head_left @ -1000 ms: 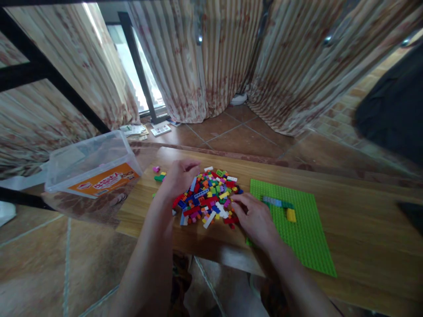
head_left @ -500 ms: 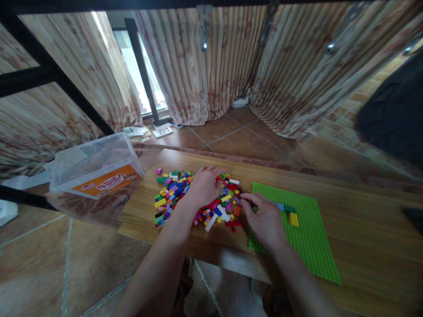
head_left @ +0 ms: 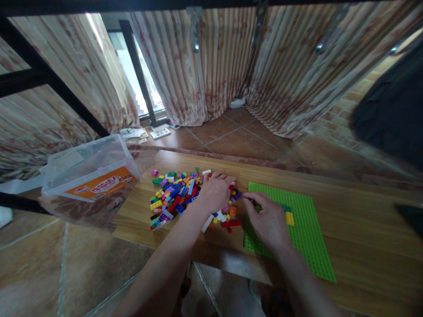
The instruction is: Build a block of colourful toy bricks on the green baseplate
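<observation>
My left hand [head_left: 215, 193] lies palm down over the right part of a pile of coloured toy bricks [head_left: 173, 193], its fingers stretched and a little apart. The bricks under its palm are hidden. At the left edge of the green baseplate [head_left: 307, 237] is my right hand [head_left: 268, 218], thumb and forefinger brought together near the pile's right end. Whatever may be between those fingertips is too small to make out. Beyond that hand a yellow brick [head_left: 290, 219] and a green brick [head_left: 286, 208] sit on the baseplate, partly covered by it.
The wooden bench [head_left: 363, 233] runs on to the right, with a dark object [head_left: 410, 218] at its far right. A clear plastic box [head_left: 89, 165] with an orange label stands to the left. Striped curtains [head_left: 224, 66] hang behind, and papers [head_left: 134, 134] lie on the floor.
My left hand has moved right across the pile, uncovering bricks in its middle. My right hand stays by the baseplate's left edge. The whole view has shifted slightly.
</observation>
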Available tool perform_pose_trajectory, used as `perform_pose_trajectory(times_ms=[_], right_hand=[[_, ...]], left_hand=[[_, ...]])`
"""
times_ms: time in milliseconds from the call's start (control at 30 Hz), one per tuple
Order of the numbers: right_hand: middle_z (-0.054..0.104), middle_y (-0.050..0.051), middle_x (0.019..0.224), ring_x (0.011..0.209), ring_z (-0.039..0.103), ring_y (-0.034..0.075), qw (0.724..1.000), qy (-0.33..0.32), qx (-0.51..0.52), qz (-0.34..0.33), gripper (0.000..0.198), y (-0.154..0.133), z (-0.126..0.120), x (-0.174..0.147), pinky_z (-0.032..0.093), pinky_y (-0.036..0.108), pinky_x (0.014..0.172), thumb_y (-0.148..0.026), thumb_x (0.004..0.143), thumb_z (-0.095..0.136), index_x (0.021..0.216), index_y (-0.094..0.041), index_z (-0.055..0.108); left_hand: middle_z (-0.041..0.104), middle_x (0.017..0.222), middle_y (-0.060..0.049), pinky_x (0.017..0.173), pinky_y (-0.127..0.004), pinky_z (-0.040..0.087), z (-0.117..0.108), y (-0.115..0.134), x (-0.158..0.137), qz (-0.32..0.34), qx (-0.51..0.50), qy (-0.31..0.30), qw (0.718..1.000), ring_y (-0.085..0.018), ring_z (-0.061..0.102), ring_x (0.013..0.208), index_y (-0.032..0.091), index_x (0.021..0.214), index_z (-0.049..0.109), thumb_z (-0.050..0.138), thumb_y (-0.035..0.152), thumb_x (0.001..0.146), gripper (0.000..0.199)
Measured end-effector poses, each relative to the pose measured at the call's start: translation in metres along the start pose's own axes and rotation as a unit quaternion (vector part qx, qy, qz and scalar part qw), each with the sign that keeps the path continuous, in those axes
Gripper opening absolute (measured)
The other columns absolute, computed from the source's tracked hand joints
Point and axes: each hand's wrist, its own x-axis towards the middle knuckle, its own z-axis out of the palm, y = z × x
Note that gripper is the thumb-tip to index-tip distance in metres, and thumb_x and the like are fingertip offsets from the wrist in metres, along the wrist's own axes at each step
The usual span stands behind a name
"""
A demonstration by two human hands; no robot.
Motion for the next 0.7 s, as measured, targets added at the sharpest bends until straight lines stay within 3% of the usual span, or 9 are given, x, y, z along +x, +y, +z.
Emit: perform_pose_trajectory(times_ms=[167, 533, 700], right_hand=[[0.075, 0.008, 0.093, 0.084, 0.069, 0.022, 1.0, -0.011, 0.003, 0.007, 0.025, 0.0, 0.001, -0.002, 0.05, 0.035, 0.078, -0.031, 0.09, 0.049, 0.092, -0.019, 0.072], [0.074, 0.008, 0.092, 0.08, 0.068, 0.021, 1.0, -0.025, 0.0, 0.003, 0.029, -0.001, 0.004, -0.003, 0.051, 0.035, 0.076, -0.036, 0.091, 0.049, 0.092, -0.02, 0.073], [0.075, 0.008, 0.094, 0.083, 0.069, 0.022, 1.0, -0.03, -0.001, 0.003, 0.029, -0.002, 0.004, -0.002, 0.052, 0.035, 0.076, -0.035, 0.091, 0.049, 0.091, -0.02, 0.073]], left_hand=[[0.07, 0.112, -0.007, 0.1, -0.046, 0.037, -0.007, 0.002, -0.004, -0.003, -0.001, -0.004, 1.0, -0.026, 0.054, 0.116, 0.022, 0.107, 0.069, 0.049, 0.016, 0.084, 0.031], [0.072, 0.097, -0.005, 0.099, -0.047, 0.038, -0.014, -0.006, -0.01, -0.019, -0.015, 0.012, 1.0, -0.025, 0.059, 0.105, 0.021, 0.082, 0.068, 0.056, 0.014, 0.076, 0.015], [0.073, 0.092, -0.004, 0.103, -0.051, 0.035, -0.022, -0.014, -0.018, -0.031, -0.036, -0.006, 0.999, -0.026, 0.061, 0.104, 0.022, 0.084, 0.07, 0.058, 0.015, 0.076, 0.016]])
